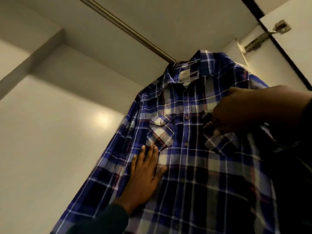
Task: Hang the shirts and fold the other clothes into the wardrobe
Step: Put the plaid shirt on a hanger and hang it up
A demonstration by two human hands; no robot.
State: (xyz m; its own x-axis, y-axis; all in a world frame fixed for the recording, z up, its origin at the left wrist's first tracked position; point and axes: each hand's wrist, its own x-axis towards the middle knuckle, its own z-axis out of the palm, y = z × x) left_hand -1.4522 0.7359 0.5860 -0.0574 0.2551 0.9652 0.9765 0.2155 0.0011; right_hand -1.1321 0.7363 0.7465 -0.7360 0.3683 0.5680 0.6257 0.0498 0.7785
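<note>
A blue, white and dark plaid shirt (189, 132) hangs from the metal wardrobe rail (128, 29), seen from below; its hanger is mostly hidden inside the collar. My left hand (145, 173) lies flat against the shirt's front, fingers straight, just below the left chest pocket. My right hand (239, 112) is at the right chest pocket, fingers curled and pinching the cloth there. Both sleeves of mine are dark.
The white wardrobe interior surrounds the shirt: a back wall (50, 132) on the left, a top panel above the rail. At the upper right, a metal hinge (263, 38) joins the open door (287, 56) to the wardrobe's side.
</note>
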